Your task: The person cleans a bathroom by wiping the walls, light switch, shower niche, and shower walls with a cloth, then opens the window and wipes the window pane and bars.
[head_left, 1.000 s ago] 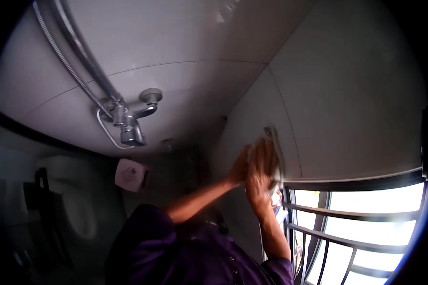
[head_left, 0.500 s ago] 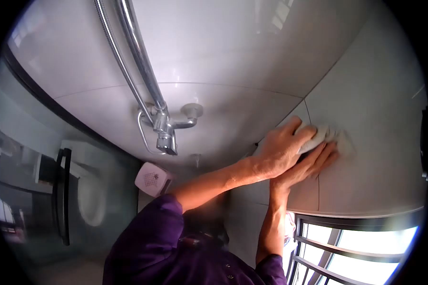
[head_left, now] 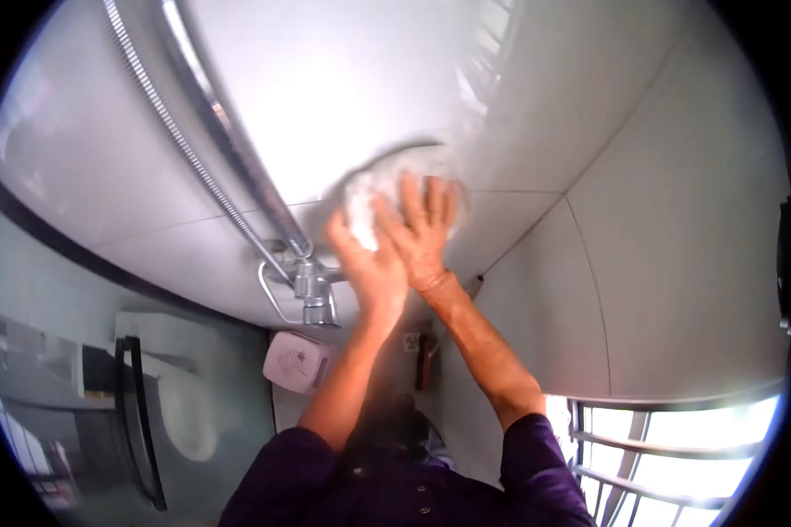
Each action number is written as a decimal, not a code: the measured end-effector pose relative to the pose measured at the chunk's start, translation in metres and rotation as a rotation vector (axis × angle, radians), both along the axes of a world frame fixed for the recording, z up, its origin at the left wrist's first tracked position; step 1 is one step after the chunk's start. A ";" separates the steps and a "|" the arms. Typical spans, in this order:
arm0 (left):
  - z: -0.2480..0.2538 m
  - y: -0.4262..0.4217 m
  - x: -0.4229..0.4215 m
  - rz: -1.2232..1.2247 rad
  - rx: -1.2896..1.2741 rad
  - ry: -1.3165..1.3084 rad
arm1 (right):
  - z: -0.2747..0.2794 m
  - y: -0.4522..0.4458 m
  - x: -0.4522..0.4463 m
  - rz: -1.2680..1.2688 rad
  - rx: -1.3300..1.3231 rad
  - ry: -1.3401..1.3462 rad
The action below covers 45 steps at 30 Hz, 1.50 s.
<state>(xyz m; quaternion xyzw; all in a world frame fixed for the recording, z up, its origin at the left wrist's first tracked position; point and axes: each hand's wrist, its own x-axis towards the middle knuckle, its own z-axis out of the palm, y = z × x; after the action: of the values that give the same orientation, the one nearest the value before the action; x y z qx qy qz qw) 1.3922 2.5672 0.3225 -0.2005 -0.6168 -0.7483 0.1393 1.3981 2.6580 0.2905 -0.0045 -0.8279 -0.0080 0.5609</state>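
Note:
A bunched whitish cloth (head_left: 426, 160) is pressed on the pale tiled wall (head_left: 536, 123), across a tile joint. My right hand (head_left: 423, 235) holds it there with the fingers spread over its face. On the cloth's lower left edge, my left hand (head_left: 371, 265) grips it, blurred by motion, its thumb side close to the right hand. Just left of the hands is the chrome shower mixer (head_left: 312, 290).
A chrome riser pipe (head_left: 228, 132) and a metal shower hose (head_left: 180, 132) run up the wall. A pink box (head_left: 297, 360) sits low, beside a glass door with a black handle (head_left: 136, 422). At lower right is a barred window (head_left: 677, 448).
Both hands and the cloth have moved left and up, from the right-hand wall past the corner to the wall beside the mixer. The view has shifted too.

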 end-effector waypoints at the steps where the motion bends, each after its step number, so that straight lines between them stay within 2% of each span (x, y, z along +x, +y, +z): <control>1: -0.002 -0.002 0.004 -0.054 0.049 -0.075 | 0.002 0.008 0.005 0.017 0.066 -0.043; 2: -0.003 -0.001 0.009 -0.098 0.102 -0.149 | 0.005 0.015 0.008 0.044 0.135 -0.085; 4: -0.017 0.009 0.015 -0.119 0.050 -0.159 | 0.004 0.027 0.023 -0.016 0.026 -0.108; 6: -0.024 0.030 0.021 -0.183 -0.137 -0.069 | -0.003 0.039 0.040 -0.112 -0.123 -0.044; 8: 0.002 0.053 0.046 -0.228 -0.341 0.135 | -0.013 0.060 0.058 -0.202 -0.259 0.068; 10: 0.010 0.085 0.064 -0.330 -0.293 0.144 | -0.026 0.077 0.073 -0.233 -0.372 0.135; 12: 0.015 0.103 0.083 -0.360 -0.373 0.135 | -0.033 0.092 0.087 -0.240 -0.490 0.191; 15: 0.031 0.071 0.089 -0.422 -0.514 0.112 | -0.031 0.101 0.113 -0.217 -0.478 0.114; 18: 0.043 0.028 0.098 -0.449 -0.464 0.158 | -0.012 0.054 0.130 -0.031 -0.512 0.126; 19: 0.045 0.014 0.102 -0.441 -0.407 0.201 | -0.007 0.031 0.132 0.168 -0.895 0.220; 21: 0.050 -0.017 0.111 -0.356 -0.246 0.297 | 0.011 -0.011 0.136 0.239 -0.912 0.236; 23: 0.052 -0.061 0.110 -0.317 -0.228 0.395 | 0.017 -0.047 0.138 0.332 -0.978 0.269; 24: 0.053 -0.082 0.108 -0.311 -0.221 0.443 | 0.018 -0.065 0.136 0.389 -1.011 0.226; 25: 0.049 -0.097 0.110 -0.259 -0.087 0.411 | 0.018 -0.085 0.135 0.443 -1.053 0.188; 28: 0.039 -0.130 0.113 -0.007 0.126 0.439 | 0.020 -0.142 0.124 0.600 -1.154 -0.010; 30: 0.061 -0.172 0.105 0.116 -0.114 0.508 | 0.023 -0.175 0.112 0.688 -1.189 -0.159; 32: 0.062 -0.198 0.090 0.237 -0.292 0.470 | 0.024 -0.201 0.095 0.737 -1.214 -0.283; 35: 0.048 -0.229 0.055 0.207 -0.359 0.324 | 0.022 -0.231 0.064 0.765 -1.295 -0.389; 39: 0.049 -0.250 0.009 0.049 -0.107 0.113 | 0.035 -0.260 0.024 0.724 -1.354 -0.337; 41: 0.055 -0.250 -0.018 -0.061 -0.020 0.163 | 0.023 -0.272 0.007 0.677 -1.432 -0.209; 42: 0.059 -0.249 -0.027 -0.212 0.039 0.047 | 0.018 -0.274 -0.005 0.652 -1.454 -0.157; 45: 0.085 -0.272 -0.081 -0.316 -0.162 0.386 | 0.007 -0.275 -0.057 0.532 -1.400 0.004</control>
<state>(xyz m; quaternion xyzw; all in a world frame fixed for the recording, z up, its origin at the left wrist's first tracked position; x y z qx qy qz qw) 1.3117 2.2955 0.4071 -0.4440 -0.5975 -0.6569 0.1193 1.3412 2.3829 0.2974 -0.1602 -0.6117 0.6564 0.4115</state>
